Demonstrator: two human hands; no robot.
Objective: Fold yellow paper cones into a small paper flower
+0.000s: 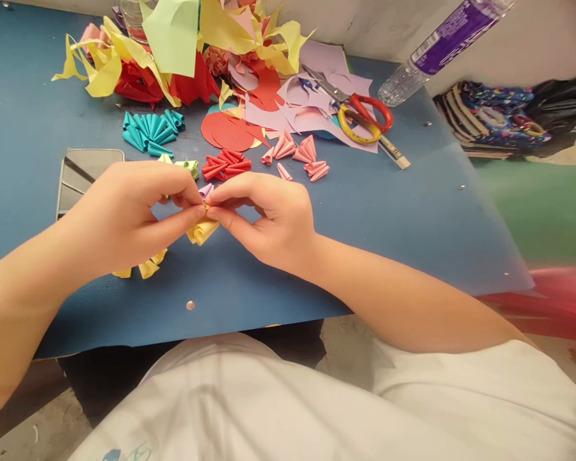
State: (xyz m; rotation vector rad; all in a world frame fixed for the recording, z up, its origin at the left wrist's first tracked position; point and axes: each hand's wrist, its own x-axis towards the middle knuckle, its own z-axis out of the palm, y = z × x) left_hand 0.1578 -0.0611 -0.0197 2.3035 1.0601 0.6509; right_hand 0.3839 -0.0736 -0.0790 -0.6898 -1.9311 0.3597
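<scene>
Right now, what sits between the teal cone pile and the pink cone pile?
In the head view, the red paper cones and red paper circles lie between the teal cones and the pink cones on the blue table.

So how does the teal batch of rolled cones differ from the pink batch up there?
The teal cones lie packed side by side in a tight fan, to the left above the left hand. The pink cones lie looser, in small clumps with one apart, above the right hand and near the scissors. The teal ones look slightly longer. Both are small rolled paper cones resting on the blue table, untouched by either hand.
</scene>
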